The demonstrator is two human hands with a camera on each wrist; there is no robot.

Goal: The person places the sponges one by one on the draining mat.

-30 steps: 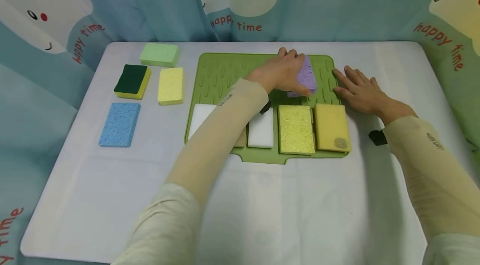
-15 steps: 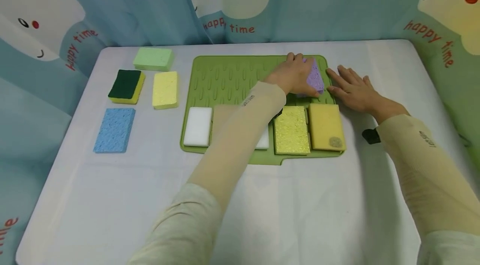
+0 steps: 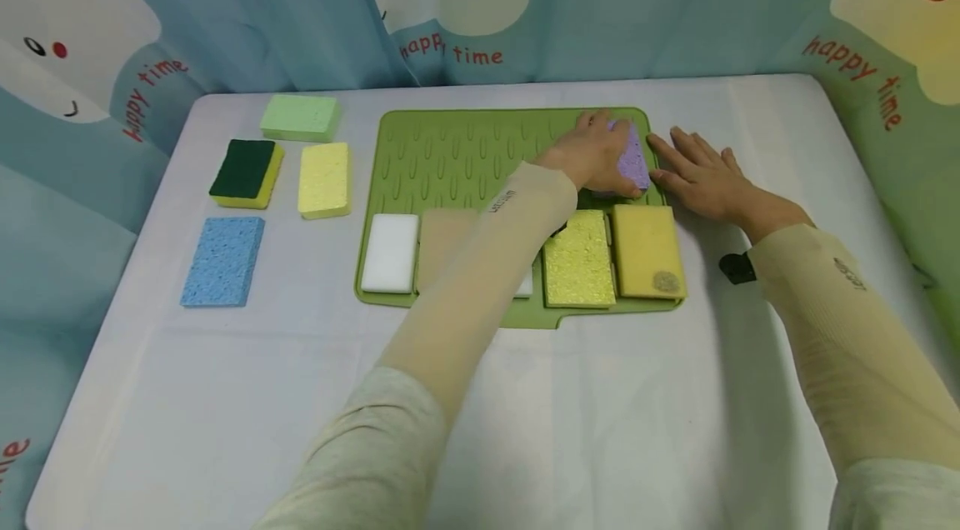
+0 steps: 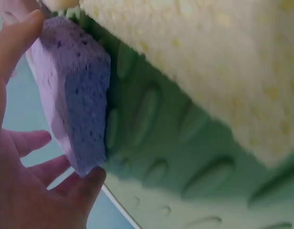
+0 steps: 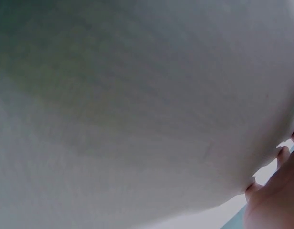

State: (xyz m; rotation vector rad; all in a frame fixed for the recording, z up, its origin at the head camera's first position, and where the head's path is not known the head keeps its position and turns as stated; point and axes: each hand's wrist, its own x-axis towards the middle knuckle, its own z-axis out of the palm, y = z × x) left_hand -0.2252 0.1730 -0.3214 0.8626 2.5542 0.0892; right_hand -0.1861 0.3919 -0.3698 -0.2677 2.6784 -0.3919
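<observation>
My left grip [image 3: 591,151] clasps the purple sponge [image 3: 633,161] near the far right corner of the green mat [image 3: 450,155]; I judge it light, soft, best held by opposite edges. Right grip [image 3: 708,182]: spread, empty.

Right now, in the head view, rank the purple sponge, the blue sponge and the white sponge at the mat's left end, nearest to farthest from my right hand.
From your right hand:
1. Purple sponge: just to its left, in your left hand.
2. White sponge: farther left, at the near left corner of the mat.
3. Blue sponge: farthest left, on the table.
</observation>
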